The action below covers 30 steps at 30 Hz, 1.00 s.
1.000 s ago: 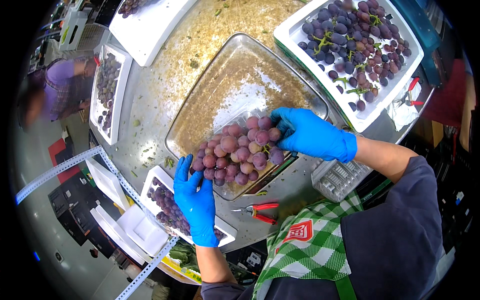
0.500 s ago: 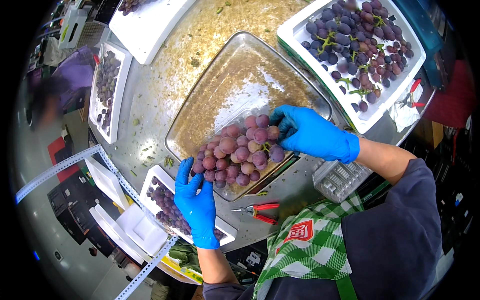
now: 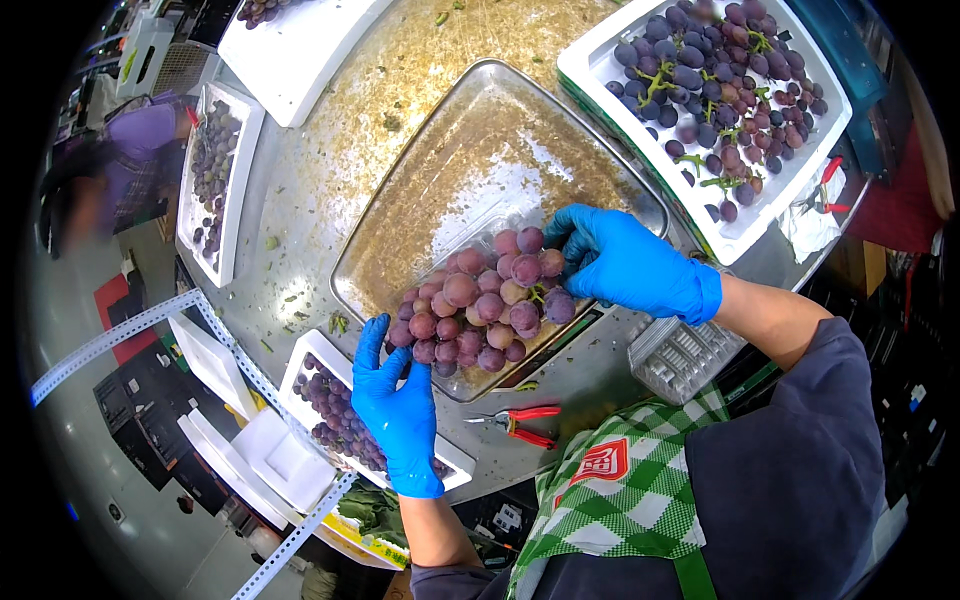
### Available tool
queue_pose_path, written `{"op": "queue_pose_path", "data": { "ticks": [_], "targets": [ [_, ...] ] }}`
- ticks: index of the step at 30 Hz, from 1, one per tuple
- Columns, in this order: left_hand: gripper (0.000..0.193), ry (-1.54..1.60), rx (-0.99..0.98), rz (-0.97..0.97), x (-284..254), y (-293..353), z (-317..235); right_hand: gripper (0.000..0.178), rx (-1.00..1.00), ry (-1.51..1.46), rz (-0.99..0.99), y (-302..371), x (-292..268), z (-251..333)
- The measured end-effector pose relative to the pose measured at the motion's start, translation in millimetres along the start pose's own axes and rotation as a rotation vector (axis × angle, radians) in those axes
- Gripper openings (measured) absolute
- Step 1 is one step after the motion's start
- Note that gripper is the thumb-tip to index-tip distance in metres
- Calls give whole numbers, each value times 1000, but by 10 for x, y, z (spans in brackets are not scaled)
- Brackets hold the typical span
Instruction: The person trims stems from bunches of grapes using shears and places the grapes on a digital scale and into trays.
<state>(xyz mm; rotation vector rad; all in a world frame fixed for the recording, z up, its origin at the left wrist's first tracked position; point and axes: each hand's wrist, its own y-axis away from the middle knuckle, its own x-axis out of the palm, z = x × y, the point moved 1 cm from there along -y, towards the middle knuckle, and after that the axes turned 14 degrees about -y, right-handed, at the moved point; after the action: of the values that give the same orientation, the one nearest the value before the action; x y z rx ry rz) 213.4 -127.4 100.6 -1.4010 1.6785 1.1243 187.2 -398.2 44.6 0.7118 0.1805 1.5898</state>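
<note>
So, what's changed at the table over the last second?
Very little: the co-worker's purple-clad upper body has shifted slightly to the right in the picture. Nothing was visibly taken hold of or let go. The left hand and right hand stay at opposite ends of the grape bunch, which has barely moved; the red-handled pliers remain below it.

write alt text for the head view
Blue-gloved left hand and right hand touch opposite ends of a purple grape bunch over a metal tray. Red-handled clippers lie nearby; a white box of darker grapes sits upper right.
</note>
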Motion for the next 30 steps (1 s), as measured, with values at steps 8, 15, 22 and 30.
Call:
{"op": "queue_pose_path", "data": {
  "ticks": [8,15,22,30],
  "targets": [
    [26,-17,-18,30,28,4,-94,44,-71,51,-37,-7,-44,8],
    [28,28,-133,20,51,33,-97,42,-112,73,-40,-8,-81,-64],
    [28,-127,-27,9,54,6,-118,39,-126,63,5,6,-103,-86],
    [22,-55,-93,35,-17,78,-250,29,-334,147,-177,194,-174,-34]
  ]
}}
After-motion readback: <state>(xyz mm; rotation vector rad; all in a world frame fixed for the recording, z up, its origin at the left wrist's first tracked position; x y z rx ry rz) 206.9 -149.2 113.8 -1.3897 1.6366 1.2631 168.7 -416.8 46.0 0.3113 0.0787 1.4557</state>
